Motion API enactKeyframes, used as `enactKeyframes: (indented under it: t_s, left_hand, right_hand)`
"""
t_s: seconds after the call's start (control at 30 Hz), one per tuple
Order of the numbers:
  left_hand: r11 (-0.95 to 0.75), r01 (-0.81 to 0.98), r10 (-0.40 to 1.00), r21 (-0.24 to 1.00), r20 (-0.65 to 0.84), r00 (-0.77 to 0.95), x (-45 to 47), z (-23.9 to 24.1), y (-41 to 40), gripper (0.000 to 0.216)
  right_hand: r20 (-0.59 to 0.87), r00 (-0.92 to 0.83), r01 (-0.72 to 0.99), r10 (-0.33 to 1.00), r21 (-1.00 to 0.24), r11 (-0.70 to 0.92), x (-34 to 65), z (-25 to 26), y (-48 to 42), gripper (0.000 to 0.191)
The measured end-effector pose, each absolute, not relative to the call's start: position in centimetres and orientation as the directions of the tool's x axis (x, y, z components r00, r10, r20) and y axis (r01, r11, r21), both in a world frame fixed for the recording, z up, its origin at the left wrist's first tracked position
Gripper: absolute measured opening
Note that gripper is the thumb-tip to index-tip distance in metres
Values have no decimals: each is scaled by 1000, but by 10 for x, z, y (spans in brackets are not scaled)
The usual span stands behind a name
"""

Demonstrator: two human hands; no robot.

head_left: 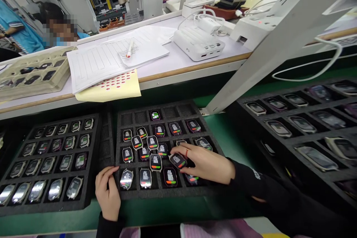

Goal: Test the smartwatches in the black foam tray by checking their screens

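Nearest me, my left hand [107, 193] lies open on the near-left corner of the middle foam tray [178, 192], gripping nothing. Just to its right, my right hand [208, 164] has thumb and fingers pinched on a watch module [177, 160] above the tray's centre-right cells. Beside it, a loose heap of modules [152, 142] lies across the cells. A left tray [41, 208] and a right tray [281, 145] flank it, both stocked. Farther off, a shelf [178, 61] carries papers [97, 61], a yellow sheet [119, 89] and a white box [198, 44].
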State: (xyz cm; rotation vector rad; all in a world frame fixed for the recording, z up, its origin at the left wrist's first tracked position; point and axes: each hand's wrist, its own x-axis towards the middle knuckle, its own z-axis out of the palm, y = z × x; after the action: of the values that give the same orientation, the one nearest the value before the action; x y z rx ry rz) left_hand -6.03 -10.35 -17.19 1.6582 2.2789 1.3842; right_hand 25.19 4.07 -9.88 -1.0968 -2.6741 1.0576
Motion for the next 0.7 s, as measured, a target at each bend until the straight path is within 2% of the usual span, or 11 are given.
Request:
enactKeyframes:
  t_s: [0.13,0.27,0.43,0.6,0.7]
  left_hand:
    - [51,763,768,644,463,-442,-61,-171,-104,29]
    - [45,764,767,644,467,-439,-61,-171,-103,29]
    - [44,759,771,649,461,-439,-60,-170,-104,29]
    - [50,757,770,651,458,-444,-62,-173,-105,29]
    - [70,757,780,649,437,-447,-63,-173,-106,30]
  right_hand:
    - [-116,-723,567,681,-662,489,257,-102,50,40]
    - [-14,-600,611,800,-654,447,271,-106,92,15]
    - [99,-363,726,927,-593,348,289,-119,157,23]
    - [78,-371,757,925,-551,350,292,-132,180,19]
    - [82,-367,770,927,-532,352,295,-131,179,27]
